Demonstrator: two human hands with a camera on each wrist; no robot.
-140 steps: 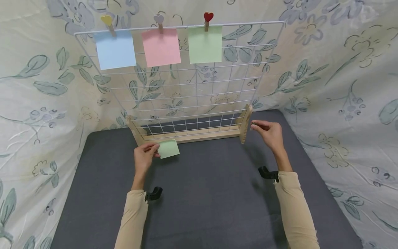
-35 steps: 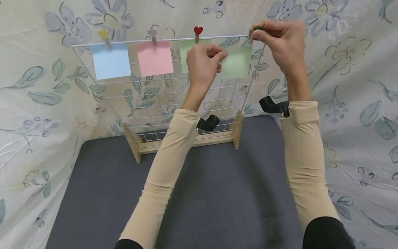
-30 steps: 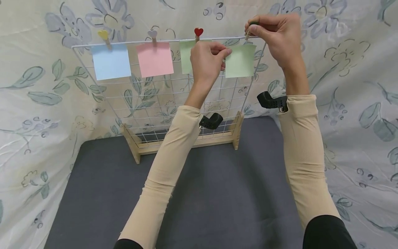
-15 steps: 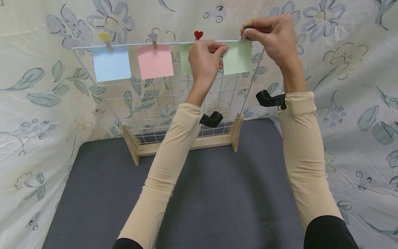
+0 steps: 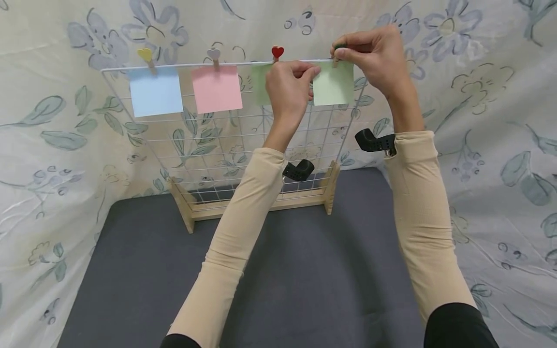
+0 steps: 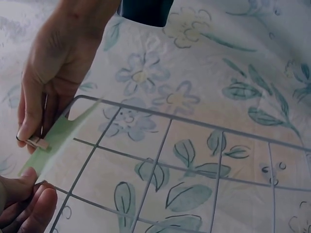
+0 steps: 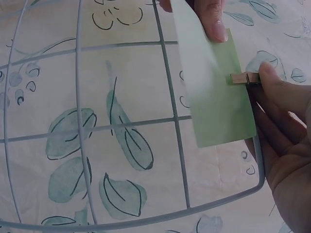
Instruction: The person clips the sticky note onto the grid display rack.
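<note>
My left hand [image 5: 289, 89] pinches the left edge of a light green paper note [image 5: 334, 87], which lies against the top rail of a white wire grid [image 5: 248, 140] at its right end. With thumb and fingers my right hand [image 5: 374, 55] holds a small wooden clothespin [image 7: 245, 78] with a dark green top. In the right wrist view the clothespin's tip overlaps the note's upper edge, beside the rail. Another green note [image 5: 259, 84], partly covered by my left hand, hangs under a red heart clothespin [image 5: 277, 53].
Farther left hang a pink note [image 5: 216, 89] and a blue note [image 5: 155, 92], under a pale heart clothespin [image 5: 214, 55] and a yellow one [image 5: 146, 57]. The grid stands in a wooden base [image 5: 256, 208] on a dark grey table [image 5: 143, 270]. Floral cloth [image 5: 491, 159] surrounds it.
Both hands rose from low beside the base to the grid's top, bringing the green note and clothespin. Lately the right hand moved left and slightly down, bringing the clothespin onto the note's top edge.
</note>
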